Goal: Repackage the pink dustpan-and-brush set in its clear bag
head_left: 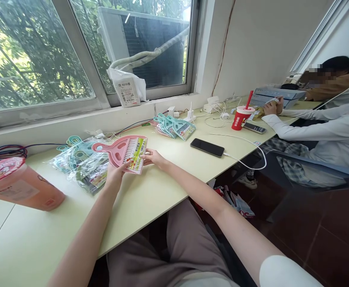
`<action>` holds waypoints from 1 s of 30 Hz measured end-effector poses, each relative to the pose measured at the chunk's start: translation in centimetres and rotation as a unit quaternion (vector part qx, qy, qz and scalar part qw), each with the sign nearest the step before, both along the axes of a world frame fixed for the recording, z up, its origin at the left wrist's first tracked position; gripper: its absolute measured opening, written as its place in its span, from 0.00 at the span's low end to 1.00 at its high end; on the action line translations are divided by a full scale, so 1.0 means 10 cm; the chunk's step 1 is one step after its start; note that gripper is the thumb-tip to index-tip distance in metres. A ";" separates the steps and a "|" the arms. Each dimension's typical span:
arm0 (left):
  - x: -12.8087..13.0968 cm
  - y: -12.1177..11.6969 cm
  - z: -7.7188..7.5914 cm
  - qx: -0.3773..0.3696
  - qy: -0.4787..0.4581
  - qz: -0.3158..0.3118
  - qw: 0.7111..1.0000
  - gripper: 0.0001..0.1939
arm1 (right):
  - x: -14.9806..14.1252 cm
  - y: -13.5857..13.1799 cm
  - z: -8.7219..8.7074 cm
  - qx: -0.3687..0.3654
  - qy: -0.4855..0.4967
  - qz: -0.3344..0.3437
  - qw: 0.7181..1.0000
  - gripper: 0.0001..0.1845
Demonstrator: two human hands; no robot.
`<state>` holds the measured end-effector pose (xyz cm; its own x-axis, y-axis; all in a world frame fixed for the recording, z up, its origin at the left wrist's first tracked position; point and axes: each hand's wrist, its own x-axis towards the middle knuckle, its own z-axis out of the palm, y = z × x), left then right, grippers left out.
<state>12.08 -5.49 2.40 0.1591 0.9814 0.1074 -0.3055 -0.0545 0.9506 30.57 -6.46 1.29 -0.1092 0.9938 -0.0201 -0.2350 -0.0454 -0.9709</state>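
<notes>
A pink mini dustpan-and-brush set with a printed label card is held just above the pale yellow-green table. My left hand grips its near lower edge, fingers closed round it. My right hand pinches the right edge at the label card. Just left of the pink set lies a heap of teal sets in clear plastic bags. A second stack of teal sets sits farther back to the right.
An orange drink cup lies at the left. A black phone on a white cable lies right of my hands. A red cup with straw, chargers and cables stand farther back. A co-worker in white sits at the right.
</notes>
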 end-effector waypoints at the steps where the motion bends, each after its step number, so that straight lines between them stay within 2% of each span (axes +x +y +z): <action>1: 0.00 0.01 -0.01 0.001 -0.001 -0.001 1.000 0.36 | 0.00 0.00 0.00 -0.001 -0.002 0.001 1.000 0.18; 5: -0.01 0.02 -0.01 0.014 -0.007 -0.003 1.000 0.38 | 0.00 -0.01 0.00 -0.003 -0.004 -0.002 1.000 0.17; 16: 0.00 -0.04 0.02 0.027 0.009 -0.007 1.000 0.35 | -0.01 0.00 0.01 -0.020 -0.002 -0.011 1.000 0.13; 30: -0.01 0.01 -0.01 -0.008 0.016 -0.011 1.000 0.33 | -0.01 0.02 0.00 -0.021 -0.012 -0.011 1.000 0.15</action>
